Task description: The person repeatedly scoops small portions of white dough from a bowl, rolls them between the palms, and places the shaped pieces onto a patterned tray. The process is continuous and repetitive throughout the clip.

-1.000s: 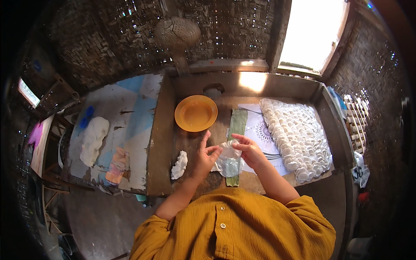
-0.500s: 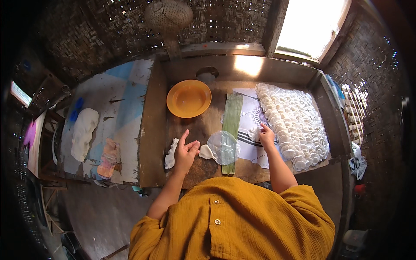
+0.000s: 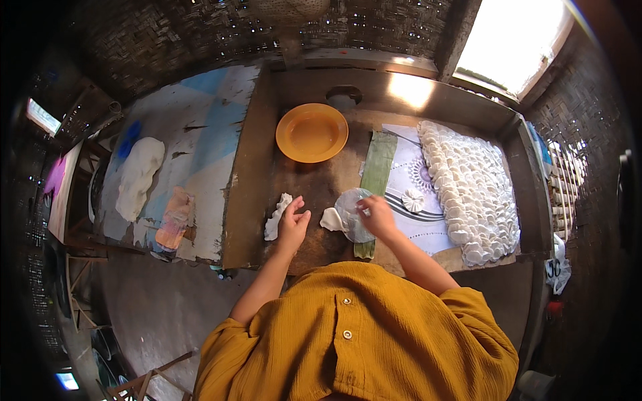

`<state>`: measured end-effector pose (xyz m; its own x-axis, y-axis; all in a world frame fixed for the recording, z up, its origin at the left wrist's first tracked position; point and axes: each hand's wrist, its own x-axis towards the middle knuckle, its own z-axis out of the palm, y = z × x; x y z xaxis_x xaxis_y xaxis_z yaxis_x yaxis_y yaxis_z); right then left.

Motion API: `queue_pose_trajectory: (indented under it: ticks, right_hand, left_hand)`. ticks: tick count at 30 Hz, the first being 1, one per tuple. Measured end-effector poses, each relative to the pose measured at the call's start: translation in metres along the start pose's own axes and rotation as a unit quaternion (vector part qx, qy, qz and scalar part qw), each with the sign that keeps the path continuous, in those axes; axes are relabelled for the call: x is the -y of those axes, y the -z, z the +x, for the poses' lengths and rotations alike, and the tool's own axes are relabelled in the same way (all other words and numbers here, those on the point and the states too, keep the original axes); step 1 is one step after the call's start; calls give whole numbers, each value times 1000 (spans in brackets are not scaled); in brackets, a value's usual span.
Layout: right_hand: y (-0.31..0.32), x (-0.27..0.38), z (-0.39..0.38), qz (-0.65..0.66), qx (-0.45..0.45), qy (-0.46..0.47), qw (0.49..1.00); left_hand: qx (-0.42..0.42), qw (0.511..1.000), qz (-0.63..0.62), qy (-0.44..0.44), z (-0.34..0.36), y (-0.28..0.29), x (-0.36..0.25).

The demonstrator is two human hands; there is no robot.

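Note:
My left hand (image 3: 292, 226) is open, thumb and fingers apart, right beside a lump of white dough (image 3: 273, 224). My right hand (image 3: 377, 217) is over the right side of a round clear plastic sheet (image 3: 347, 212); its fingers are bent but apart, and I see nothing held in them. A small flat piece of white dough (image 3: 330, 219) lies at the left edge of the plastic. Under the plastic's right side runs a green leaf strip (image 3: 378, 162). One round pleated dough piece (image 3: 413, 200) rests alone on a white patterned sheet (image 3: 406, 154).
Packed rows of white dough rounds (image 3: 468, 194) cover the right of the wooden worktop. An orange bowl (image 3: 312, 132) stands at the back. Beyond the left wooden wall (image 3: 249, 147), a large dough mass (image 3: 140, 177) lies on a worn blue-white surface (image 3: 207, 144).
My right hand has let go of the pleated dough piece on the patterned sheet and moved left to the round plastic. My left hand stays by the dough lump. The whole view has shifted.

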<state>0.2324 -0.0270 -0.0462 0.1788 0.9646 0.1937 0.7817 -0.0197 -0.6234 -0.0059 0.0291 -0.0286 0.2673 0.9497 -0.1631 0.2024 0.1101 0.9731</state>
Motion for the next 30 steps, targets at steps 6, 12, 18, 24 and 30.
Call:
queue_pose_trajectory:
  ticks: [6,12,18,24,30]
  right_hand:
    - [-59,41,0,-130,56,42,989]
    - [-33,47,-41,101,74,56,991]
    - [27,-10,-58,330,33,-257,908]
    - [76,-50,-66,341,8,-323,883]
    - [63,-38,-33,229,76,-219,945]
  left_hand:
    - [-18,997,71,28,33,-17,38]
    - [-51,934,349,54,50,-56,33]
    - [-41,891,449,-49,42,-99,38]
    - [94,922,234,-294,50,-99,18]
    - [297,925,97,-216,49,-62,-52]
